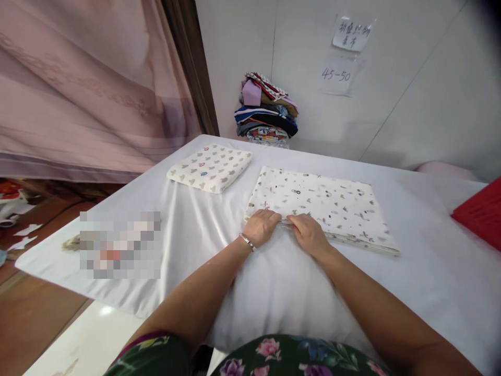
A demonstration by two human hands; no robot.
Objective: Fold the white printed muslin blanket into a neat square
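A folded white cloth [317, 198] with small printed motifs lies flat in front of me, its layers showing along the near edge. My left hand [263, 225], with a silver bracelet at the wrist, is closed on the near edge close to the left corner. Just to its right, my right hand [307, 232] grips the same edge with thumb and fingers together. A second folded cloth [211, 168], white with grey shapes and a few coloured ones, rests farther back on the left, apart from both hands.
A white cover [188, 235] with soft wrinkles spreads over the table. Behind the table stands a stack of folded fabrics [266, 112] against the wall. A red object [481, 214] juts in at the right edge. Pink curtains [90, 94] hang at left; a pixelated patch [121, 245] covers something.
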